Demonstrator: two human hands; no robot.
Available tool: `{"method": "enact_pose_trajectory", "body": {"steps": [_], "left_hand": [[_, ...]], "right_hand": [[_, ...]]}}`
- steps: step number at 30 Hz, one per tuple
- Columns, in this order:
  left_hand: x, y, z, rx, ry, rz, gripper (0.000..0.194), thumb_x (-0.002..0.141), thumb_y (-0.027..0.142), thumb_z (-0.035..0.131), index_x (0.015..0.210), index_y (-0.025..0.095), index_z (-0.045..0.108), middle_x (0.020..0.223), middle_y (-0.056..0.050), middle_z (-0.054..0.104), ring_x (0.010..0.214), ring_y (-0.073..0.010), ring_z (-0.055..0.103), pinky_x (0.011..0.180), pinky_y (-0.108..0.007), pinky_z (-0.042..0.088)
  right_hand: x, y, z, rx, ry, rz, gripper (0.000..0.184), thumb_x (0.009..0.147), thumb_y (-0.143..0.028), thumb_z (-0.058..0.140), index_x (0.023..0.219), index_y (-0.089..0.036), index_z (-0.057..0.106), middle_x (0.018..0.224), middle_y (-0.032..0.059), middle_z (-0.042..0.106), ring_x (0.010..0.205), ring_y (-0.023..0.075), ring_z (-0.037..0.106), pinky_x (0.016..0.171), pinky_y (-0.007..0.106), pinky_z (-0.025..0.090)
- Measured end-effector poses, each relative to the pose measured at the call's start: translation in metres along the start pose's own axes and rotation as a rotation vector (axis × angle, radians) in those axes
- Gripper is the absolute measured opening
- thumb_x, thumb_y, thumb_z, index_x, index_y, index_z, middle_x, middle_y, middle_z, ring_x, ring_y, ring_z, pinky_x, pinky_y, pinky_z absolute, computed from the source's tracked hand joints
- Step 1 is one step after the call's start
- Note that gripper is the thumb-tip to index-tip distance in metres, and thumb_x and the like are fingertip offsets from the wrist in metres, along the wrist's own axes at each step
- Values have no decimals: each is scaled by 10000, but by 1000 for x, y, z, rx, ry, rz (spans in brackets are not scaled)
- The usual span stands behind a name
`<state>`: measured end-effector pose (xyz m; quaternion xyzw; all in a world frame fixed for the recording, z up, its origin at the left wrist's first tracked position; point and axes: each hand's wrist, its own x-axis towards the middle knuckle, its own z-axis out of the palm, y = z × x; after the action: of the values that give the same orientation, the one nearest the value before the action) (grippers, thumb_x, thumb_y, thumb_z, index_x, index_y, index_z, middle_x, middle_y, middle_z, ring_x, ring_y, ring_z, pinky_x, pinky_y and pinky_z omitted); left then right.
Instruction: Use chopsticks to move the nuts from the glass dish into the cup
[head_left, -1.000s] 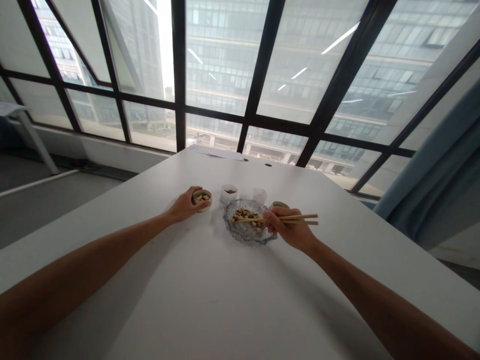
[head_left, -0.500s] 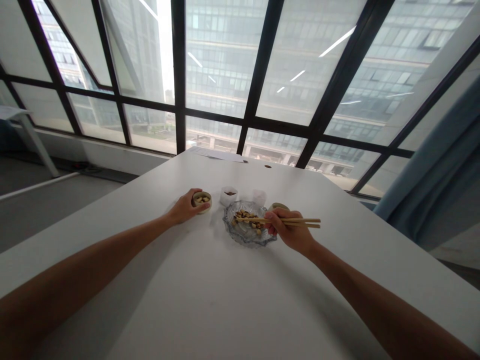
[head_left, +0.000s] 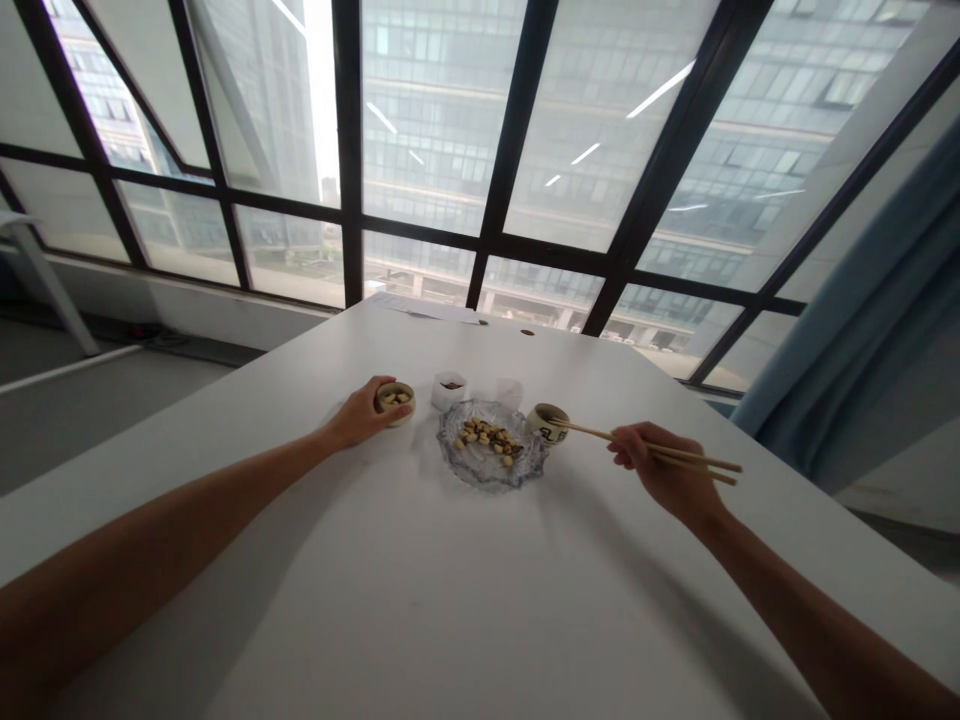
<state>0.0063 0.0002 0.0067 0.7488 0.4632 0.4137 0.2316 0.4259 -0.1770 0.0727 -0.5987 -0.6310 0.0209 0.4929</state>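
My left hand [head_left: 367, 411] is wrapped round a small cup [head_left: 395, 411] that has pale, nut-like pieces in it. A pair of wooden chopsticks [head_left: 694, 461] is gripped in my right hand [head_left: 660, 465], and their tips reach the mouth of a second small cup [head_left: 550, 428] with dark markings on its side. Whether the tips hold anything is too small to tell. Between the cups sits a clear, scalloped glass dish [head_left: 534, 470] with pale and dark nut-like pieces [head_left: 487, 437] in it.
Behind the dish stand a white container [head_left: 448, 398] with dark bits inside and a translucent container [head_left: 510, 391]. A sheet of paper [head_left: 427, 309] lies at the far edge of the white table [head_left: 420, 600]. Windows are beyond, and a blue curtain [head_left: 847, 330] hangs at right.
My right hand has moved right with the chopsticks, their tips going from the glass dish to the right cup, which is now uncovered. My left hand still holds its cup.
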Motion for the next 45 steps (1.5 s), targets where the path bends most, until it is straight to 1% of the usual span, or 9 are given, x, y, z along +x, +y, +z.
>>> {"method": "enact_pose_trajectory", "body": {"steps": [5,9,12,15,19,25,30,34,45], "left_hand": [[0,0,-1,18,-1,5,763,707,736,671,1228,190,560,1157,-133,733,1030,-279,695,966,-438,538],[0,-1,-1,17,-9,4,757,717,719,674,1240,186,555,1163,-135,729,1026,-278,697,962,-437,541],[0,-2,-1,20,-7,11,750,722,709,676,1241,181,558,1160,-134,730,1025,-279,699,958,-435,543],[0,-2,-1,22,-10,12,739,727,697,677,1241,179,558,1153,-134,731,1025,-279,700,954,-433,546],[0,-2,0,16,-13,10,732,725,699,679,1235,187,560,1160,-132,728,1033,-277,698,962,-430,544],[0,-3,1,8,-2,11,721,727,701,683,1230,197,562,1153,-126,731,1017,-269,700,950,-422,548],[0,-3,1,4,-11,10,728,724,694,680,1231,187,555,1164,-136,727,1021,-270,698,952,-421,545],[0,0,0,5,-12,13,715,727,691,682,1222,191,556,1158,-134,730,1018,-275,700,953,-433,545],[-1,-1,-1,5,-19,-7,742,725,693,682,1249,186,541,1173,-134,724,1035,-274,695,974,-445,546]], "right_hand": [[4,-16,13,158,121,43,554,866,-717,625,754,-184,726,631,81,727,491,159,642,450,263,542],[-2,-46,38,340,-82,76,585,819,-755,649,722,-182,718,579,68,699,440,147,606,398,254,501],[-7,-59,61,408,-202,129,600,798,-771,656,705,-180,708,558,68,687,432,153,600,382,257,486],[-8,-61,79,420,-231,165,615,772,-793,659,689,-185,694,559,67,684,425,159,594,373,268,479],[-4,-60,91,413,-236,180,628,750,-818,653,687,-194,677,576,60,683,431,163,594,383,280,487],[-1,-67,94,339,-283,151,656,754,-848,610,674,-198,653,587,63,685,444,173,610,388,275,482],[0,-71,89,215,-385,-4,598,897,-748,533,664,-208,645,606,51,695,477,158,631,434,251,493],[1,-74,87,193,-442,-89,551,930,-700,523,683,-223,647,618,43,704,503,167,661,451,256,505],[-5,-56,83,240,-331,-78,543,928,-686,549,660,-227,659,600,51,699,483,180,651,457,291,535]]}}
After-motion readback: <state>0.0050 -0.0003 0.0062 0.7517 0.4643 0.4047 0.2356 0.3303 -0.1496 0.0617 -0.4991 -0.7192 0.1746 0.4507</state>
